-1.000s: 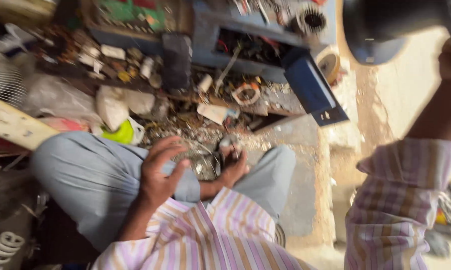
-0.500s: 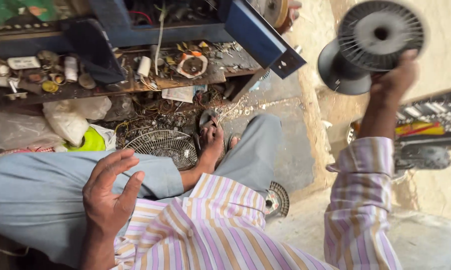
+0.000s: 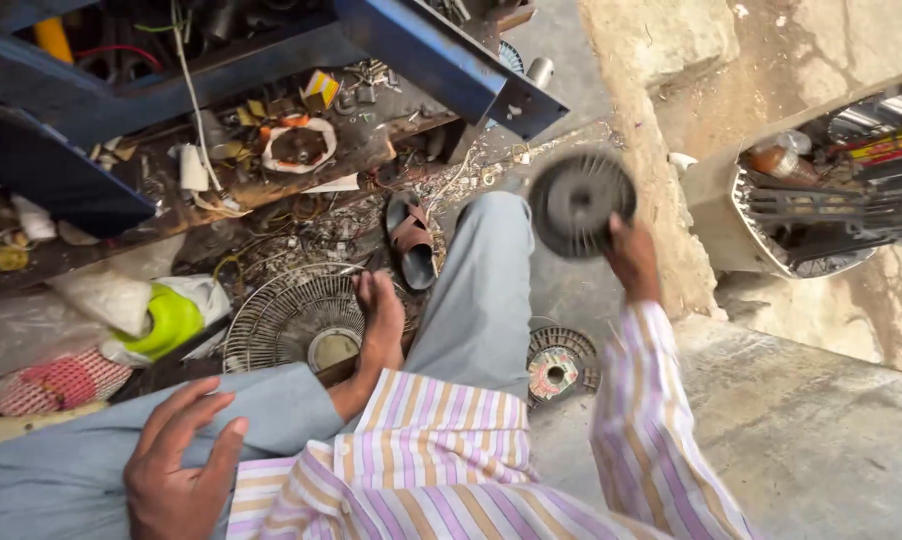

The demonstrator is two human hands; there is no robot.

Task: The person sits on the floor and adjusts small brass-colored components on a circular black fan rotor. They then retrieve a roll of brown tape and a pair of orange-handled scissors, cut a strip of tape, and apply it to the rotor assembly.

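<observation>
My right hand (image 3: 631, 252) grips a dark round spool-like part (image 3: 581, 203), blurred by motion, held above my right knee. My left hand (image 3: 179, 468) rests with fingers spread on my left thigh, in light blue trousers (image 3: 476, 300), holding nothing. My bare foot (image 3: 381, 320) lies on a round wire fan guard (image 3: 296, 318). A second round ribbed part (image 3: 559, 365) sits on the floor beside my right leg, below the raised one.
A sandal (image 3: 411, 240) lies beyond the foot. A cluttered low board (image 3: 271, 165) holds a copper coil, wires and small parts under a blue metal frame (image 3: 441, 60). Plastic bags (image 3: 151, 310) lie left. An open case (image 3: 821, 195) of tools stands right on the concrete.
My right hand has lowered the round part from high on the right down toward my knee. The view has tilted, and my left hand has slid lower on the thigh.
</observation>
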